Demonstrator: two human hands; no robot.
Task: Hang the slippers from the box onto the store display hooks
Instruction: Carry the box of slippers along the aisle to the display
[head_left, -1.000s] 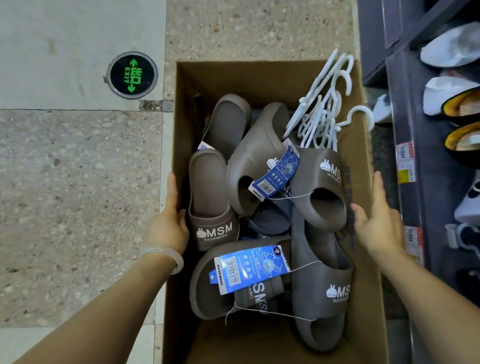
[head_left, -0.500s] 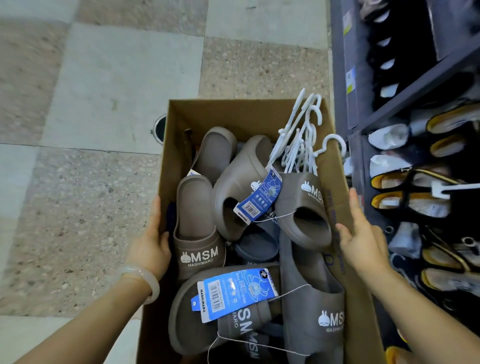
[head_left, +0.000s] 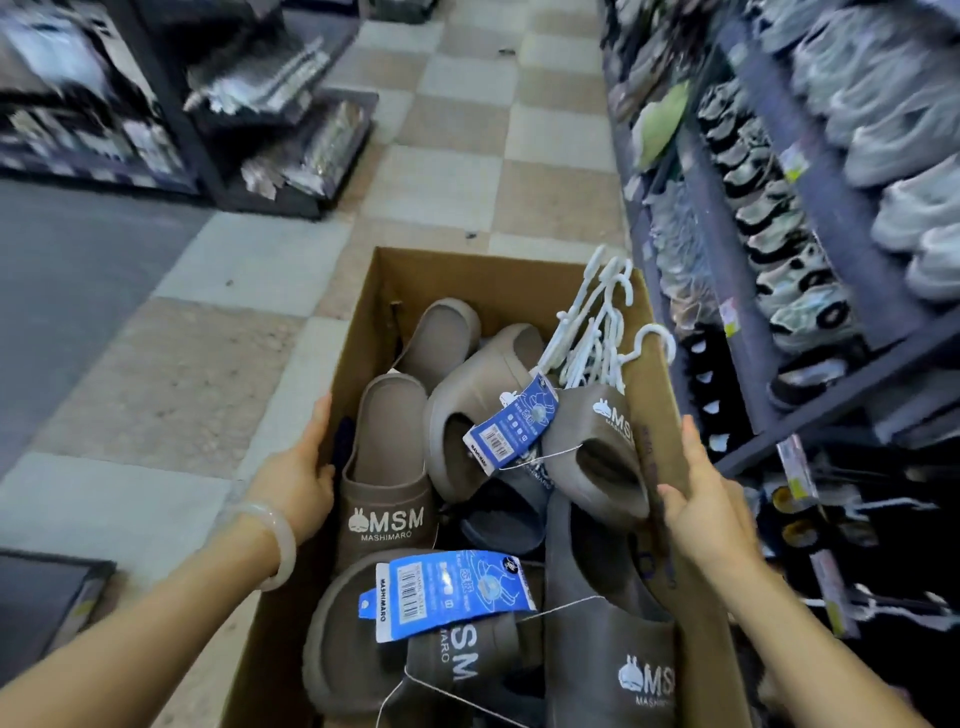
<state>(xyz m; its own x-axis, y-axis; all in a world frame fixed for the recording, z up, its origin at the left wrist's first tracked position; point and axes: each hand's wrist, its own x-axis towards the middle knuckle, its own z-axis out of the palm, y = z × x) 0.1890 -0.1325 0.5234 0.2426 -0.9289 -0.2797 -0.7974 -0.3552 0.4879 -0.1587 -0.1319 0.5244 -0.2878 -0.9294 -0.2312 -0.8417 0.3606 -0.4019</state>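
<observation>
Both bare forearms reach forward from the lower corners, converging slightly. Left hand (head_left: 293, 480): palm turned inward and pressed flat against the outer left wall of the cardboard box (head_left: 498, 275), fingers straight and pointing away from the body, thumb hooked over the wall's top edge; a pale bangle (head_left: 275, 545) circles the wrist. Right hand (head_left: 701, 512): mirror pose on the right wall — fingers extended along the outside, thumb over the rim on the inner side. Wrists are level, with the elbows out of frame — neither hand holds a slipper.
</observation>
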